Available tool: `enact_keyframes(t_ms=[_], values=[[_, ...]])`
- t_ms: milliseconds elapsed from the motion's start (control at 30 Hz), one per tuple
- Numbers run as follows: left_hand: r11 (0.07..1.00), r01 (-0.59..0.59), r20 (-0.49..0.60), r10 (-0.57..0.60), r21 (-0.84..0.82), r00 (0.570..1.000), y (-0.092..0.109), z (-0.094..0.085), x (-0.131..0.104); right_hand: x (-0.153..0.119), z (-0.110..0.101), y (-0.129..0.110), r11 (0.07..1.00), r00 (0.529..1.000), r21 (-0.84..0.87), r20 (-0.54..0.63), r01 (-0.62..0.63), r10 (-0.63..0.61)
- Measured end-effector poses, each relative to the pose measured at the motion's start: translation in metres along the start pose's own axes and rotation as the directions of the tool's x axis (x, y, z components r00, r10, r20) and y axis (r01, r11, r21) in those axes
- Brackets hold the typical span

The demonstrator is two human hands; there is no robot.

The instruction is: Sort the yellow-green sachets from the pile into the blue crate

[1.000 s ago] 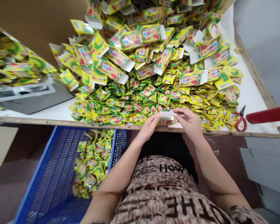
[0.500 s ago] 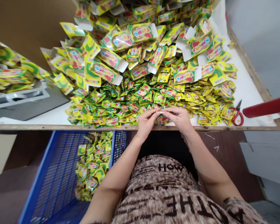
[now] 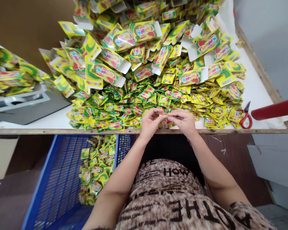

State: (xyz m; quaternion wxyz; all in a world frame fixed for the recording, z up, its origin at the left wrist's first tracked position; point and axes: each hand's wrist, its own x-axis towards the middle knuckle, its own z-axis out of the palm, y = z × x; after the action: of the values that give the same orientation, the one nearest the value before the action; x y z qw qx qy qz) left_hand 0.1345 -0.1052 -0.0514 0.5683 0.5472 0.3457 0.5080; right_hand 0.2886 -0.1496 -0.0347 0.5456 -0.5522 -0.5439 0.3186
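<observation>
My left hand (image 3: pixel 150 125) and my right hand (image 3: pixel 183 123) meet over the table's front edge, thumbs and fingertips pinched together. Between them is a small yellow packet (image 3: pixel 161 114), almost wholly hidden by the fingers; only a sliver of it shows. Just beyond and around the hands lies a heap of small green and yellow sachets (image 3: pixel 147 93) with red fruit pictures. Behind it rises a pile of printed yellow-green cartons (image 3: pixel 145 31), several with white end flaps open.
Red-handled scissors (image 3: pixel 245 119) lie at the right beside a red tube (image 3: pixel 275 108). A grey box (image 3: pixel 45 110) stands at the left by a brown cardboard panel (image 3: pixel 26 28). Below the table, a blue crate (image 3: pixel 50 179) holds filled-looking yellow packs (image 3: pixel 96 169).
Both hands stay together at the same spot while the fingers have shifted slightly. Less of the yellow packet shows between the fingertips now. The view has moved a little.
</observation>
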Motion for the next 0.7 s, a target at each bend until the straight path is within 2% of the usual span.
enact_keyframes(t_ms=[133,267,367,467,600,700], values=[[0.992,-0.101,0.040,0.098,0.081,0.994,0.003,-0.003,0.000,0.002,0.001,-0.001,0.993,0.998,-0.110,-0.028,0.053,-0.056],[0.994,-0.001,0.109,-0.011,0.109,0.994,0.008,-0.010,0.004,0.008,0.000,-0.004,0.986,1.000,-0.167,0.010,-0.006,0.008],[0.991,0.008,0.121,-0.024,0.137,0.992,0.009,-0.013,0.008,0.012,-0.002,-0.006,0.975,0.999,-0.217,0.034,0.037,-0.030],[0.977,-0.122,0.178,0.091,0.173,0.980,0.007,-0.016,0.010,0.013,-0.007,-0.007,0.969,0.991,-0.210,0.076,0.127,-0.114],[0.909,-0.348,0.281,0.281,0.230,0.918,0.000,-0.024,0.008,0.008,-0.012,-0.006,0.961,0.965,-0.174,0.188,0.216,-0.183],[0.910,-0.352,0.302,0.280,0.219,0.911,-0.007,-0.028,0.002,-0.001,-0.009,-0.004,0.945,0.965,-0.223,0.155,0.241,-0.210]])
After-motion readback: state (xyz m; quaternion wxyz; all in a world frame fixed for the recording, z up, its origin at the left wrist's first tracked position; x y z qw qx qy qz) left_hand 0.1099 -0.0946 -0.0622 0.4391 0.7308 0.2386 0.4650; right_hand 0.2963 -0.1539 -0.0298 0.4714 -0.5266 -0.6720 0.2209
